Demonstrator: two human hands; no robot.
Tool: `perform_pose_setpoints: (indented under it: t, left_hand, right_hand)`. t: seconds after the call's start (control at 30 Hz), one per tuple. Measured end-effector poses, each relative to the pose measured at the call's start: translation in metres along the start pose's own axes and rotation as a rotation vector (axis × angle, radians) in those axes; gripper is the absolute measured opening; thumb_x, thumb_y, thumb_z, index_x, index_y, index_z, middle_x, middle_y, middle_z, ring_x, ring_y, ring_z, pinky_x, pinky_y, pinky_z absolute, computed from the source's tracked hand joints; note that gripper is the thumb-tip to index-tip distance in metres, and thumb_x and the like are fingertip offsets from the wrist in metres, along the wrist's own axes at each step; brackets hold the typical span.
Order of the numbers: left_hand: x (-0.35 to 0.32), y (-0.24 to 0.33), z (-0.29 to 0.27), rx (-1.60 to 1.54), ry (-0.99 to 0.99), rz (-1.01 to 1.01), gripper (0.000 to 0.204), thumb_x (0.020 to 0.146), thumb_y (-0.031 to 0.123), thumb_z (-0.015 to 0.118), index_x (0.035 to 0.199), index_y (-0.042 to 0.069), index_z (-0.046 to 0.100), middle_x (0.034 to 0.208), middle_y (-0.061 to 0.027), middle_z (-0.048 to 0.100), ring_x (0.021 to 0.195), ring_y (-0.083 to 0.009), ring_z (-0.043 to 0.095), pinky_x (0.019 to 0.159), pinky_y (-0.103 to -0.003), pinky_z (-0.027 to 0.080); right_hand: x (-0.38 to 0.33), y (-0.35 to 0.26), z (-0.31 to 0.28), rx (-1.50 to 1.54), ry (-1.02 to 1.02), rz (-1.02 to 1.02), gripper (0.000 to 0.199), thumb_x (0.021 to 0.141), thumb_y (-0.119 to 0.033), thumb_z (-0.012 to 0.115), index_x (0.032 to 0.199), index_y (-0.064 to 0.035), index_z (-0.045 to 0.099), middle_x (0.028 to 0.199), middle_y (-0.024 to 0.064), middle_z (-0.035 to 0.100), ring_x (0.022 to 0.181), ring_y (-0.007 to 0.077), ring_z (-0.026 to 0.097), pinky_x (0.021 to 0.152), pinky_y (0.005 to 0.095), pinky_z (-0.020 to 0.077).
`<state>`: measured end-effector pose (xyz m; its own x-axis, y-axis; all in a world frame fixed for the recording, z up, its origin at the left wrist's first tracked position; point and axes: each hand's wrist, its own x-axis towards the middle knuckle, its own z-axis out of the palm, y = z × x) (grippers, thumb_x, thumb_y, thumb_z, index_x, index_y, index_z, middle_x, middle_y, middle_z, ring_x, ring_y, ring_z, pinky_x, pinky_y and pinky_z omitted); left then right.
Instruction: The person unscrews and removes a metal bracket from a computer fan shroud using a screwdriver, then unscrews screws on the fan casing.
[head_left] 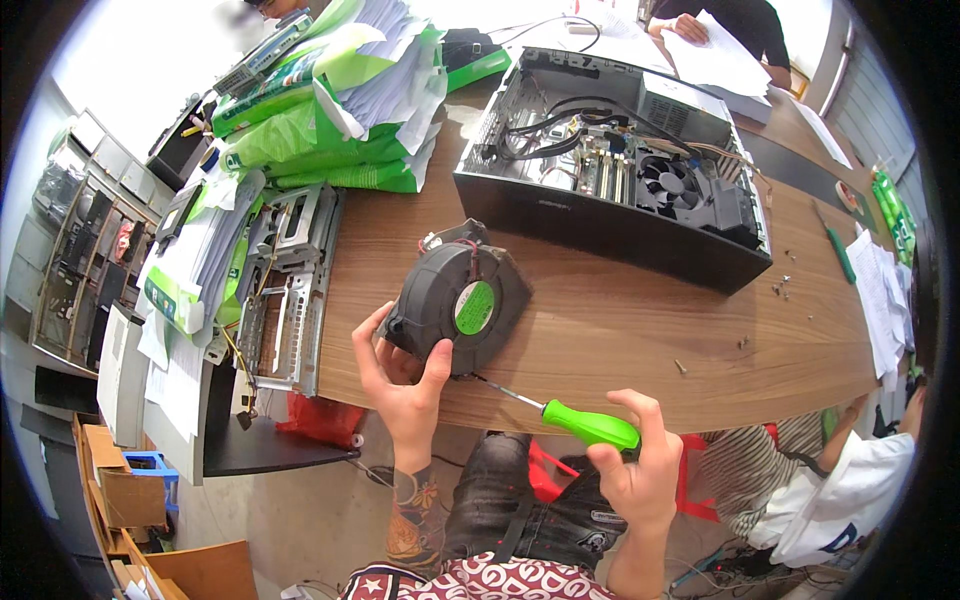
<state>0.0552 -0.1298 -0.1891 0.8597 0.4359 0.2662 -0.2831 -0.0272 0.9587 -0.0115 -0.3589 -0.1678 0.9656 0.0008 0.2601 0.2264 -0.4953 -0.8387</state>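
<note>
A black blower fan (432,292) with a round green label stands tilted near the front edge of the wooden table (620,345). My left hand (408,398) grips its lower left side between thumb and fingers. In my right hand (642,472) is a screwdriver (590,425) with a bright green handle, held from its right end. The metal shaft points left, and its tip meets the fan's lower edge; what it touches there is too small to tell. A metal bracket (455,236) sits at the top of the fan.
An opened computer case (600,225) lies behind the fan. Loose screws (782,287) and a second green screwdriver (838,252) are to the right. Paper stacks in green wrapping (300,150) and a metal drive frame (295,300) stand left. Other people work at the far and right sides.
</note>
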Motion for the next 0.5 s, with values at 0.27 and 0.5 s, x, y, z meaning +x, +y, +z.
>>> perform_pose_setpoints:
  t: [0.27,0.5]
  left_hand:
    - [-0.001,-0.004,0.0,-0.011,-0.008,0.032,0.066,0.077,0.0,0.075,0.133,0.003,0.039,0.118,-0.0145,0.057,0.109,-0.0218,0.059,0.094,-0.032,0.048]
    - [-0.001,-0.002,0.0,0.005,0.022,-0.02,0.067,0.077,0.003,0.076,0.133,0.004,0.039,0.118,-0.0143,0.057,0.107,-0.0213,0.059,0.094,-0.032,0.048]
  right_hand:
    - [0.001,-0.003,0.008,-0.007,0.114,-0.115,0.032,0.083,-0.011,0.076,0.11,-0.0047,0.062,0.085,0.0138,0.067,0.066,0.0275,0.065,0.058,0.0357,0.0498]
    - [0.008,-0.006,0.008,0.057,0.127,-0.275,0.039,0.082,-0.008,0.076,0.116,-0.0037,0.058,0.089,0.0157,0.065,0.069,0.0286,0.06,0.059,0.0385,0.0486]
